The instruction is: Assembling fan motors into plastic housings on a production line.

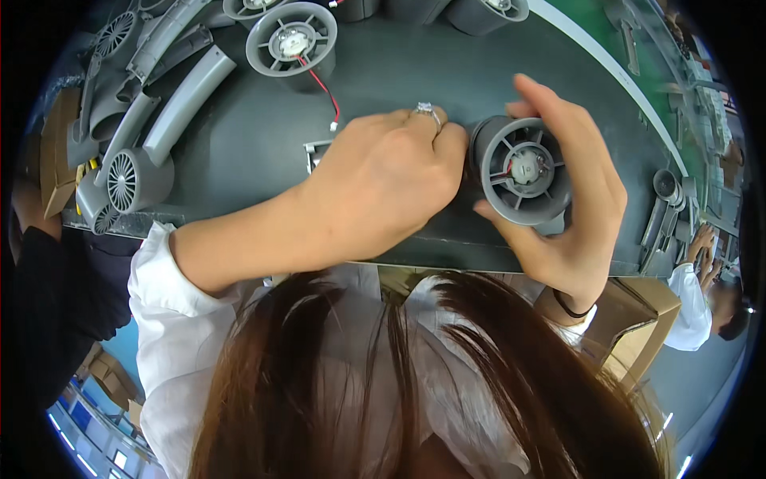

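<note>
A round grey fan housing [527, 203] with spokes and a pale hub stands on the dark table in front of me. My right hand [586, 180] curves around its right side, thumb at the near edge and fingers at the far rim, the index finger raised. Close by on the left, my left hand [391, 164] is closed, knuckles up, with a ring on one finger. Its fingertips are hidden underneath, so what it grips cannot be seen. Beside its wrist, a small metal-edged part [315, 154] sticks out, mostly covered by the hand.
Another grey fan housing [259, 52] with a red-and-black lead stands farther back, near several similar ones. Curved grey handles [190, 108] and round grilled parts [136, 182] pile up at the left. Grey parts [666, 188] lie at the right edge; a cardboard box [638, 319] sits below.
</note>
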The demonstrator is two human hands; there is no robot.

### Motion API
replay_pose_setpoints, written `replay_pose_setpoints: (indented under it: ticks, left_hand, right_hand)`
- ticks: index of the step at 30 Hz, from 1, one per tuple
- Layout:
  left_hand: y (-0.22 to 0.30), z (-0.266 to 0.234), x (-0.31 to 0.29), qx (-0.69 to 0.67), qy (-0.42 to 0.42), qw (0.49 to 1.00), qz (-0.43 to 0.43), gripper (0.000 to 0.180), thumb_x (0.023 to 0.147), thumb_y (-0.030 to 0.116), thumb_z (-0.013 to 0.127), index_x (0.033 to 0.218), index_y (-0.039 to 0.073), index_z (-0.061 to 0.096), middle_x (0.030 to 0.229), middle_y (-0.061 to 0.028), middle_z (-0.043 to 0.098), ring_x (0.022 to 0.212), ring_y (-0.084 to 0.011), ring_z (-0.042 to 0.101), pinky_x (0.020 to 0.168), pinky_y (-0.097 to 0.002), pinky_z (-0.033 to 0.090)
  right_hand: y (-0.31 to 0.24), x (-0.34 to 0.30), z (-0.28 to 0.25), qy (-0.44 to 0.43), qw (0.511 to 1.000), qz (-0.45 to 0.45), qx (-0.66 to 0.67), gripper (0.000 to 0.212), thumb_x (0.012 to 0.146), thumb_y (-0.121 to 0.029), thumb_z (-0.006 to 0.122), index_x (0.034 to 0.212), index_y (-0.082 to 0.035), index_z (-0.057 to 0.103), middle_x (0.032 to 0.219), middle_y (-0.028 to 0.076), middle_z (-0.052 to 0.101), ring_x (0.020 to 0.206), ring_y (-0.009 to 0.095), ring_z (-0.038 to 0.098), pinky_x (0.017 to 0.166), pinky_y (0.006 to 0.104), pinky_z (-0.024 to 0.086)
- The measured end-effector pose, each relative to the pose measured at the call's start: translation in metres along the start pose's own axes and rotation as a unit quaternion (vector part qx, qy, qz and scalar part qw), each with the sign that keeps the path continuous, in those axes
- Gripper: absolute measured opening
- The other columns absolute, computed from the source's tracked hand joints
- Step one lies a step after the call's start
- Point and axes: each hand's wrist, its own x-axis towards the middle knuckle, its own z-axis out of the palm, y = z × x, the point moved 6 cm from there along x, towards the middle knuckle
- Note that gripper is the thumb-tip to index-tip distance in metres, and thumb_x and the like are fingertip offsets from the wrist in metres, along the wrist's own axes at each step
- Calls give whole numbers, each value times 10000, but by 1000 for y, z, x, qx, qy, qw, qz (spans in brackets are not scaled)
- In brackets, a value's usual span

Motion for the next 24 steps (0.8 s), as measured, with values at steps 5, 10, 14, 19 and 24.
replay_pose_setpoints:
  ticks: [5,10,14,19,24]
  left_hand:
    - [1,-1,0,71,41,996,35,186,605,22,621,759,-34,532,714,-159,562,654,-280,612,564,-347,510]
    - [2,6,-3,47,45,997,32,198,603,32,635,761,-26,531,722,-158,568,651,-266,612,574,-327,519]
    - [1,7,-5,42,43,998,38,208,598,38,638,765,-24,531,733,-162,577,647,-258,612,580,-321,524]
    - [8,5,-4,43,32,997,57,226,586,42,626,780,-35,540,766,-177,593,658,-254,613,581,-305,517]
    - [9,7,-8,95,92,988,79,258,600,113,596,793,-55,560,811,-203,595,645,-236,581,574,-302,483]
  right_hand:
    - [-5,6,12,4,996,24,-80,484,540,-26,785,981,8,588,968,116,648,883,202,641,806,309,497]
    - [7,-5,13,40,999,21,-6,435,568,11,760,962,46,580,954,148,653,946,241,645,972,405,444]
    - [6,-9,13,65,997,-16,32,445,572,33,749,972,66,559,977,184,639,964,273,635,1003,474,410]
    - [8,-15,11,57,996,17,61,491,574,24,754,1005,56,522,977,198,631,1007,293,615,1039,518,343]
    - [2,-32,14,111,994,8,16,561,551,7,774,1023,15,469,1104,228,559,1046,346,573,1022,496,353]
